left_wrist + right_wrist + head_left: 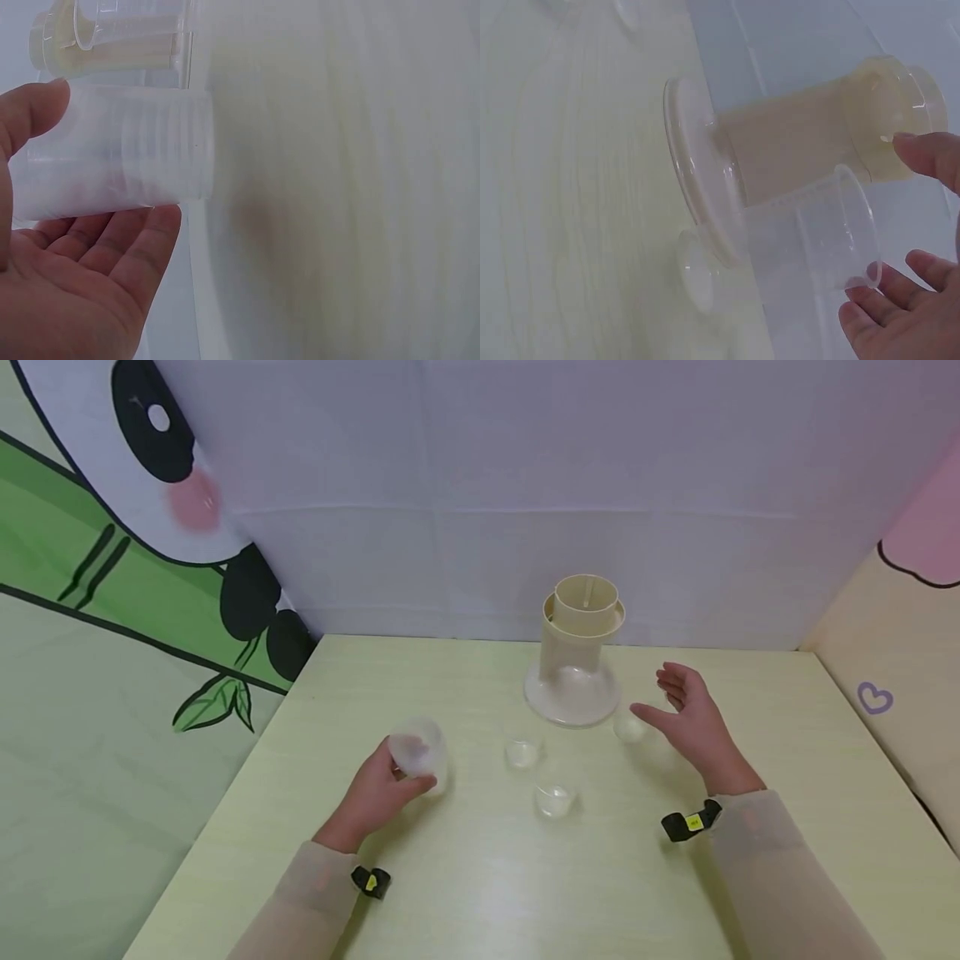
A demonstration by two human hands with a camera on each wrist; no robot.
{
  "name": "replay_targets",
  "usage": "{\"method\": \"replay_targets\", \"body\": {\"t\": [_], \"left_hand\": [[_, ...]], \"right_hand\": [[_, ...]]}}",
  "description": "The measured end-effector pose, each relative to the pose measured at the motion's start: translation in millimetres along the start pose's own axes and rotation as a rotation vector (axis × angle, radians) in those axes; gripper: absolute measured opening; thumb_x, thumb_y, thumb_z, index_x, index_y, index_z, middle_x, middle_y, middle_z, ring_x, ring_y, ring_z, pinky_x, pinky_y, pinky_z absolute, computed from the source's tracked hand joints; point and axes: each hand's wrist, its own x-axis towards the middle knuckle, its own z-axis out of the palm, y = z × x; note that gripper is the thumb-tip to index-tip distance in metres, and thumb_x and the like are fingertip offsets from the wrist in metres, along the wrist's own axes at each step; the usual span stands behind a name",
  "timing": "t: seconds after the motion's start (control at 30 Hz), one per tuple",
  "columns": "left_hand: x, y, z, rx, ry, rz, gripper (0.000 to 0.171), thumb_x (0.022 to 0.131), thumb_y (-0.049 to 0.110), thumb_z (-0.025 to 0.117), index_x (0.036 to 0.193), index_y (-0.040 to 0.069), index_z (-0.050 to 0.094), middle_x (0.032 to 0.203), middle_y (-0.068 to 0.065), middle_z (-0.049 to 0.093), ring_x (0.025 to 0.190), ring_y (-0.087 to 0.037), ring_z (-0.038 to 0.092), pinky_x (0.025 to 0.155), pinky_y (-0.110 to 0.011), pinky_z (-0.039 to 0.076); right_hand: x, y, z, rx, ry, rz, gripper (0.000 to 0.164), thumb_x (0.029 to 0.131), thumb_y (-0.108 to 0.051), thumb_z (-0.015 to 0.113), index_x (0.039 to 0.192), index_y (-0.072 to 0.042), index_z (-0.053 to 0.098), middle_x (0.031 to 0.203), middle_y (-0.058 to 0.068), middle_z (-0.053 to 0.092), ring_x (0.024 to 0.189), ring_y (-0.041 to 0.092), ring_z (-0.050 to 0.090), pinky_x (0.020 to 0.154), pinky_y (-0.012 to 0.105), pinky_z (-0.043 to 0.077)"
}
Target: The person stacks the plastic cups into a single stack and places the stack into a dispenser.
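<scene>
My left hand (378, 797) holds a translucent stack of plastic cups (120, 154) upside down, its nested rims toward the table, with the thumb on one side and fingers on the other. My right hand (693, 727) is spread, thumb apart from the fingers, beside a clear plastic cup (817, 240) that stands upright. In the right wrist view its fingertips (859, 319) are right at that cup's rim. Two more clear cups, one farther back (522, 752) and one nearer (555, 799), stand between the hands.
A cream holder (570, 647) of two joined upright tubes on a round whitish base (573, 697) stands near the table's back edge. Behind the pale wooden table (465, 893) hangs a plain lilac cloth (480, 527), with a printed cloth (112, 710) at the left.
</scene>
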Motion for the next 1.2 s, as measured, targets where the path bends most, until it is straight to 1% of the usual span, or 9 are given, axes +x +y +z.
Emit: {"method": "replay_targets", "body": {"t": [0.23, 0.33, 0.47, 0.6, 0.8, 1.03, 1.2], "left_hand": [[0.2, 0.1, 0.7, -0.008, 0.001, 0.003, 0.068, 0.088, 0.018, 0.082, 0.143, 0.007, 0.045, 0.141, -0.012, 0.055, 0.129, -0.033, 0.055, 0.105, -0.052, 0.049], [1.1, -0.7, 1.1, -0.002, -0.001, 0.001, 0.069, 0.088, 0.018, 0.083, 0.144, 0.008, 0.044, 0.142, -0.012, 0.054, 0.13, -0.033, 0.054, 0.105, -0.052, 0.048], [2.3, -1.0, 2.0, 0.007, -0.006, -0.018, 0.072, 0.088, 0.02, 0.083, 0.147, 0.01, 0.043, 0.144, -0.011, 0.053, 0.131, -0.034, 0.053, 0.106, -0.053, 0.048], [2.1, 0.3, 2.2, 0.011, -0.006, -0.037, 0.074, 0.088, 0.02, 0.084, 0.148, 0.01, 0.042, 0.145, -0.012, 0.052, 0.132, -0.035, 0.052, 0.106, -0.054, 0.048], [0.8, 2.3, 1.4, 0.012, -0.002, -0.03, 0.071, 0.088, 0.017, 0.082, 0.147, 0.009, 0.042, 0.144, -0.012, 0.052, 0.131, -0.035, 0.053, 0.106, -0.053, 0.048], [0.6, 1.8, 0.8, 0.01, -0.002, -0.045, 0.074, 0.088, 0.019, 0.083, 0.148, 0.01, 0.041, 0.145, -0.012, 0.052, 0.132, -0.035, 0.052, 0.106, -0.054, 0.047], [0.9, 0.8, 0.8, 0.007, -0.004, -0.039, 0.075, 0.088, 0.02, 0.083, 0.149, 0.011, 0.041, 0.146, -0.011, 0.052, 0.133, -0.035, 0.052, 0.106, -0.054, 0.047]], "right_hand": [[2.8, 19.0, 4.6, 0.087, -0.04, 0.057, 0.105, 0.092, -0.032, 0.08, 0.164, -0.007, 0.008, 0.168, 0.013, 0.021, 0.154, 0.03, 0.022, 0.124, 0.045, 0.02], [3.8, 26.0, 7.5, 0.101, -0.041, 0.088, 0.105, 0.093, -0.031, 0.08, 0.164, -0.009, 0.006, 0.169, 0.012, 0.019, 0.154, 0.03, 0.021, 0.124, 0.045, 0.019], [2.7, 30.4, 10.8, 0.099, -0.038, 0.109, 0.105, 0.093, -0.03, 0.079, 0.165, -0.01, 0.005, 0.168, 0.012, 0.021, 0.154, 0.031, 0.022, 0.124, 0.046, 0.02], [2.1, 31.9, 13.7, 0.102, -0.048, 0.11, 0.105, 0.093, -0.029, 0.079, 0.165, -0.009, 0.006, 0.167, 0.014, 0.023, 0.153, 0.032, 0.024, 0.124, 0.047, 0.02], [5.1, 34.7, 16.4, 0.109, -0.055, 0.117, 0.103, 0.093, -0.03, 0.079, 0.164, -0.007, 0.008, 0.165, 0.015, 0.027, 0.152, 0.032, 0.026, 0.124, 0.046, 0.02], [8.8, 41.2, 19.3, 0.11, -0.057, 0.118, 0.095, 0.096, -0.029, 0.075, 0.163, -0.007, 0.012, 0.164, 0.016, 0.031, 0.151, 0.033, 0.028, 0.123, 0.05, 0.022], [7.7, 43.4, 19.9, 0.072, -0.057, 0.104, 0.09, 0.098, -0.037, 0.072, 0.162, -0.005, 0.018, 0.16, 0.018, 0.036, 0.15, 0.037, 0.028, 0.121, 0.055, 0.025]]}}
